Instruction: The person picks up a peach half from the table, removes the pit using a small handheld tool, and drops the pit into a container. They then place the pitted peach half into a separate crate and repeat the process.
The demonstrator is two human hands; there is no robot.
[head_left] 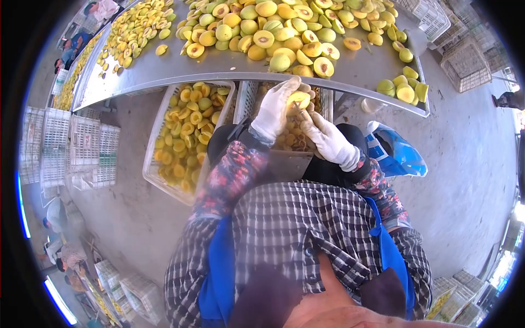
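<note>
My left hand (275,109), in a white glove, holds a halved yellow fruit (298,100) with its cut face showing, just below the metal table's front edge. My right hand (329,139), also gloved, is close below the fruit with its fingers pinched together; what they hold, if anything, is too small to make out. Under both hands is a crate (297,136) with brownish pits and scraps. To its left a white crate (157,136) is filled with yellow fruit halves.
The metal table (219,64) carries heaps of fruit halves (264,38). A blue bag (402,153) lies at the right, near a white cup (372,105). Stacked crates (85,145) stand at the left, more (466,64) at the upper right. Other people are at the left edge.
</note>
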